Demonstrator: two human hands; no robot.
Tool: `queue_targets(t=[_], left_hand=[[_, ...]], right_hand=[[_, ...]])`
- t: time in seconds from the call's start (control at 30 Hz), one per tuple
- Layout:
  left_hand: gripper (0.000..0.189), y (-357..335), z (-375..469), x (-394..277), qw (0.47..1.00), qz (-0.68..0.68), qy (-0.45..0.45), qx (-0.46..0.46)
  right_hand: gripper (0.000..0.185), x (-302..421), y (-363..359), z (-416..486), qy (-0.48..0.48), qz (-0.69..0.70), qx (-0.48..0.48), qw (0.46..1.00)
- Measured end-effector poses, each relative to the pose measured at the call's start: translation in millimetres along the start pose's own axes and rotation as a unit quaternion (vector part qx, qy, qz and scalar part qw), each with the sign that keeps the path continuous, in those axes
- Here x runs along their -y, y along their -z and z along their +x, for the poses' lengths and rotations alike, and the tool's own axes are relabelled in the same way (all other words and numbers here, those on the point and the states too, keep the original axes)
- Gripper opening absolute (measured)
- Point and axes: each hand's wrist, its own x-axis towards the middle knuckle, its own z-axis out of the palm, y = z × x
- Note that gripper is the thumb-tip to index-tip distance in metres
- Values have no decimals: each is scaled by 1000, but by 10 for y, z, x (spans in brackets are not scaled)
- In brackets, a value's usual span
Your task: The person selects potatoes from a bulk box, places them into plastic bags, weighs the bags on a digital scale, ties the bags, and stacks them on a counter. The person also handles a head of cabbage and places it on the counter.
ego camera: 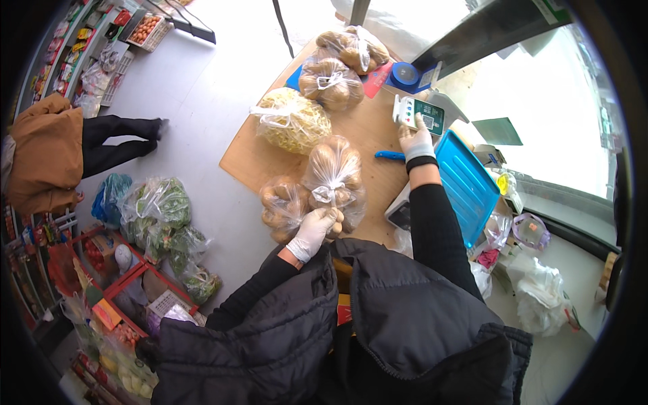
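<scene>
My gloved left hand [315, 228] is closed at the near side of a tied clear plastic bag of potatoes [335, 164], pinching something small that I cannot make out. A second bag of potatoes [283, 202] lies just left of it. My gloved right hand [417, 139] reaches to a small payment device with a printed code [426, 115], its fingers on the near edge. Beside that wrist lies a blue-handled tool [390, 155]. Beyond the potatoes sit a bag of bean sprouts [293, 120] and more potato bags [331, 83] on the wooden table [253, 152].
A blue plastic tray [466, 187] lies right of my right forearm, near a window. Bagged leafy greens [157, 202] and red crates [136, 273] are on the floor at left. A person in a brown coat [45, 152] stands by the shelves. Eggs fill a basket [161, 38].
</scene>
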Motion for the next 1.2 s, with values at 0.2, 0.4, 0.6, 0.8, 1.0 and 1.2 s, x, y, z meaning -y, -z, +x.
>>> queue_targets(t=[0.2, 0.4, 0.6, 0.8, 1.0, 1.2], left_hand=[[31, 70, 70, 45, 999, 28, -21, 17], [32, 84, 61, 34, 999, 30, -5, 12], [33, 63, 64, 5, 999, 28, 24, 13], [37, 56, 63, -12, 999, 35, 15, 23], [34, 45, 66, -40, 998, 47, 45, 14], [34, 54, 71, -56, 999, 16, 40, 31]], right_hand=[[39, -552, -72, 363, 264, -121, -37, 956], [49, -968, -444, 395, 333, -199, -185, 903], [46, -867, -460, 465, 316, -198, -137, 918], [28, -1295, -628, -137, 405, -503, 92, 758], [38, -1345, -1578, -278, 586, -749, 154, 269], [21, -1248, -1672, 56, 498, -664, -16, 557]])
